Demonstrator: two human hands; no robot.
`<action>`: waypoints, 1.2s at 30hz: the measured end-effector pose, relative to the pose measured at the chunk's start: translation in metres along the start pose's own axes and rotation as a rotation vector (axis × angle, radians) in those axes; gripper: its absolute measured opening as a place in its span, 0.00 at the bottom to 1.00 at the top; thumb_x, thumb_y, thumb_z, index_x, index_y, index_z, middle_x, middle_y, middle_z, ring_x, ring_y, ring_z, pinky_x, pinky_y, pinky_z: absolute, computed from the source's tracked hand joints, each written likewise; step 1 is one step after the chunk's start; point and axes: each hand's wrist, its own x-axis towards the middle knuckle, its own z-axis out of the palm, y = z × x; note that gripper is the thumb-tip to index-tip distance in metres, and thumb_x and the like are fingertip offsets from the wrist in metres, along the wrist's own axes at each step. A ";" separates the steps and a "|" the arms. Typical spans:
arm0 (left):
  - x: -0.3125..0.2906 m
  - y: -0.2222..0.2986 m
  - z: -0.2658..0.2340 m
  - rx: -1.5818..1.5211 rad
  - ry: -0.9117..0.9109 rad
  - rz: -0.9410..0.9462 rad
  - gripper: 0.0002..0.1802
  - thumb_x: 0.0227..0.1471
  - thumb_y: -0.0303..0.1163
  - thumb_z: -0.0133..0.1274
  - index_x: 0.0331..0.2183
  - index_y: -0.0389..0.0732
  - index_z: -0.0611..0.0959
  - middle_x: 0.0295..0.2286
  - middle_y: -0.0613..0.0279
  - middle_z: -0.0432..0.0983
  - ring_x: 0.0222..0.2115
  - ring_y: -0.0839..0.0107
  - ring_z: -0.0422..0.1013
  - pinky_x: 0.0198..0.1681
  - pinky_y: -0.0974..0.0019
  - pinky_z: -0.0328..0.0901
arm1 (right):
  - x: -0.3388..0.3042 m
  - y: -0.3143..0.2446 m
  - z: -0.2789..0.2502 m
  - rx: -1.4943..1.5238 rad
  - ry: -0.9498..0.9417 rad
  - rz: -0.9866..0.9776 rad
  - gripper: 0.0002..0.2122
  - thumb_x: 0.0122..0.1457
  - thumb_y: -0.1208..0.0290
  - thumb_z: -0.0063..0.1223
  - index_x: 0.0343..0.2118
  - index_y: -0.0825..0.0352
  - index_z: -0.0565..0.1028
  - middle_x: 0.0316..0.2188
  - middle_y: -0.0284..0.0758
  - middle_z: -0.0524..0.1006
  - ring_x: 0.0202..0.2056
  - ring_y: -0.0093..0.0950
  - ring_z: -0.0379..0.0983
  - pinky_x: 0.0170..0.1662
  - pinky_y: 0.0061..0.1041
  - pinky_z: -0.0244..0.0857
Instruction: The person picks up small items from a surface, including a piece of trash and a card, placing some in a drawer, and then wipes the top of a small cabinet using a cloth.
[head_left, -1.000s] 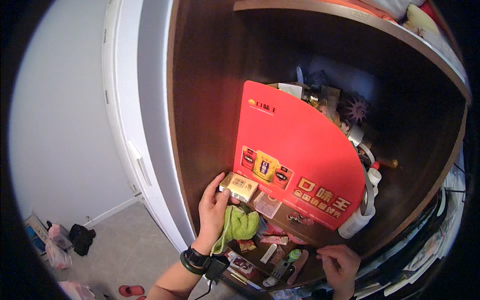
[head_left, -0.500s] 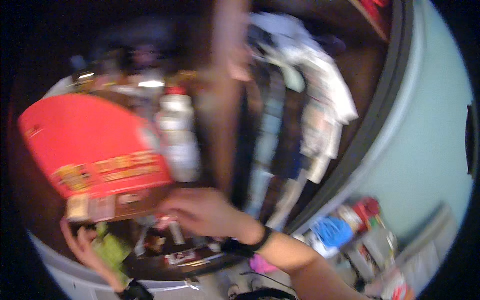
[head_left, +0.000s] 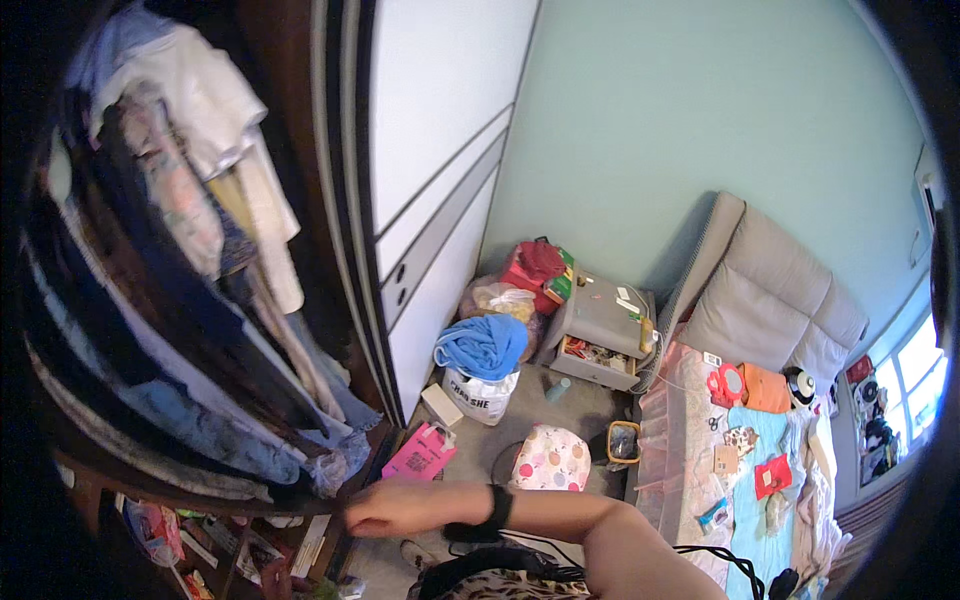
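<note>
My right hand (head_left: 385,508), with a black band at the wrist, reaches across the lower middle. Its fingers are curled closed, and what they hold, if anything, is hidden. Just below and left of it lies an open drawer (head_left: 335,548) at the wardrobe's base, holding several small packets and a white strip (head_left: 309,545). Hanging clothes (head_left: 190,330) fill the wardrobe above the drawer. A bright pink paper bag (head_left: 420,453) stands on the floor just beyond the hand. My left hand cannot be made out.
A white sliding door (head_left: 440,130) borders the wardrobe. Past it are a blue cloth (head_left: 482,346) on a white bag, a grey nightstand (head_left: 603,315) with its drawer out, a patterned stool (head_left: 552,459) and a small bin (head_left: 622,441). The bed (head_left: 690,440) at right carries scattered items.
The view has swung right, from the wardrobe shelves to the room. The red box and my left hand have left the picture. My right hand stays by the drawer, its fingers curled.
</note>
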 end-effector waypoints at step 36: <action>0.274 0.112 0.518 -0.803 -0.963 -0.833 0.12 0.61 0.36 0.48 0.30 0.38 0.71 0.19 0.54 0.74 0.17 0.72 0.70 0.23 0.71 0.67 | -0.431 0.121 -0.290 0.213 1.634 1.015 0.08 0.55 0.81 0.57 0.37 0.67 0.73 0.20 0.22 0.68 0.22 0.11 0.62 0.25 0.14 0.56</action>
